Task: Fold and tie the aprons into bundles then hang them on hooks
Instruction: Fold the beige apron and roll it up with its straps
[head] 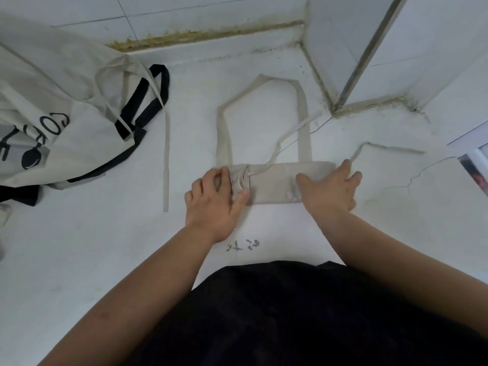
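Across the white tiled surface [105, 247] the biggest thing is the heap of unfolded aprons [52, 101] at the far left, with black straps [142, 101] and one pale tie [165, 159] trailing toward the person.

Straight ahead of the person lies the folded apron [274, 183], a narrow pale bundle whose long axis runs left to right. Its neck loop [223, 122] is spread flat on the far side, pointing away from the body. One waist tie [244, 177] is wound several turns round the bundle's left end, and its free length runs off up and to the right across the loop. A second tie [390, 147] leaves the right end and lies loose on the surface further right.

The left hand [214, 202] grips the left end, fingers curled over it and thumb laid on the front edge just below the wraps. The right hand [330, 188] lies on the right half with fingers spread and nearly straight, pressing down and holding nothing.

Wrapping looks partly done and no knot shows. Both free tie lengths lie to the right of the wraps, one beyond the bundle and one past its right end, so the right hand is the nearer one to fetch them while the left pins the turns.
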A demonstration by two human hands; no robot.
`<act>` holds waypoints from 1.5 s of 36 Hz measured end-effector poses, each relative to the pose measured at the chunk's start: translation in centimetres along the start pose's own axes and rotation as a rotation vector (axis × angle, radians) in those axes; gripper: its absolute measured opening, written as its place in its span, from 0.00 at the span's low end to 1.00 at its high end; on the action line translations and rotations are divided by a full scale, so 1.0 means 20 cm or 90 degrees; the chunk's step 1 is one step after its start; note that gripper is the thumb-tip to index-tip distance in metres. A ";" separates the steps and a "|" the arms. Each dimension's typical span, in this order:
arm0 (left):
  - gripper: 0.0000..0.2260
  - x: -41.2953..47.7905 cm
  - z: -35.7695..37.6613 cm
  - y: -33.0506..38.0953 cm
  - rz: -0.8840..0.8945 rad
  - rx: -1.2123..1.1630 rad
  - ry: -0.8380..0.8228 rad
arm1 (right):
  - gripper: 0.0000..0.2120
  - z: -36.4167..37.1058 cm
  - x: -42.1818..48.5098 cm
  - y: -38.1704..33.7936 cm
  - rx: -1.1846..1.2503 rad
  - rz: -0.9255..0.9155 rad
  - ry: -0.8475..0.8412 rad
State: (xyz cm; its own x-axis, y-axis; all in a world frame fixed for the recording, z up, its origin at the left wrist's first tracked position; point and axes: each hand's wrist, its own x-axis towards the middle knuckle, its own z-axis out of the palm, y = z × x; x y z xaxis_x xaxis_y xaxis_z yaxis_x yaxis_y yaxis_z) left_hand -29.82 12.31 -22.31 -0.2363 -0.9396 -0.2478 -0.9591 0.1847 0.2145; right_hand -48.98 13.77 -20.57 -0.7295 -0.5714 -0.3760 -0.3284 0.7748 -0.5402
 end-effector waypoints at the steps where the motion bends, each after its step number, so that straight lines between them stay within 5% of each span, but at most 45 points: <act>1: 0.36 0.00 0.00 0.00 -0.014 -0.034 0.006 | 0.44 -0.01 0.00 -0.01 0.065 0.029 -0.005; 3: 0.27 0.01 0.00 0.00 -0.027 -0.059 0.016 | 0.44 -0.04 0.01 -0.02 0.232 0.113 0.008; 7: 0.25 0.04 0.01 0.01 -0.033 -0.051 0.014 | 0.41 -0.12 0.04 -0.02 0.463 0.289 0.046; 9: 0.25 0.06 0.01 0.01 -0.035 -0.035 0.009 | 0.29 -0.15 0.05 -0.03 0.592 0.341 -0.016; 12: 0.25 0.07 0.01 0.01 -0.035 -0.028 0.001 | 0.11 -0.13 -0.01 -0.04 0.688 0.328 -0.103; 19: 0.25 0.07 0.00 0.02 -0.043 -0.035 -0.012 | 0.12 -0.08 -0.02 -0.04 0.850 0.321 -0.186; 22: 0.25 0.07 -0.01 0.02 -0.042 -0.031 -0.020 | 0.05 -0.04 0.00 -0.01 0.644 0.247 -0.113; 26: 0.26 0.07 -0.03 0.03 -0.022 0.002 -0.025 | 0.03 -0.03 0.02 0.01 0.017 -0.187 0.042; 31: 0.23 0.08 -0.06 0.07 0.058 0.074 0.028 | 0.16 0.03 -0.07 -0.08 -0.377 -0.562 0.030; 33: 0.22 0.10 -0.08 0.08 0.094 0.025 0.029 | 0.15 0.06 -0.09 -0.11 -0.415 -0.597 -0.034; 38: 0.18 0.13 -0.07 0.09 0.213 -0.078 0.027 | 0.15 0.12 -0.05 -0.11 -0.299 -0.454 -0.166; 43: 0.13 0.17 -0.07 0.09 0.147 -0.268 0.005 | 0.10 0.11 -0.03 -0.11 -0.237 -0.474 -0.232; 48: 0.09 0.22 -0.09 0.10 0.080 -0.298 -0.035 | 0.06 0.04 -0.02 -0.15 -0.099 -0.414 -0.355; 51: 0.03 0.24 -0.10 0.10 0.078 -0.330 -0.032 | 0.17 0.03 0.01 -0.18 -0.063 -0.327 -0.367; 54: 0.03 0.22 -0.11 0.07 0.058 -0.451 -0.012 | 0.14 0.05 0.00 -0.19 -0.113 -0.378 -0.366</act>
State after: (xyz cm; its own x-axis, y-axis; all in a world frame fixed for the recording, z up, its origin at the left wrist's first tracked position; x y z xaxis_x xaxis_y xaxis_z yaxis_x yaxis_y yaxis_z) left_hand -31.91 7.77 -21.06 -0.3200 -0.9227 -0.2149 -0.6056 0.0248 0.7954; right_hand -47.28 10.58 -19.28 -0.0029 -0.9087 -0.4175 -0.6859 0.3056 -0.6604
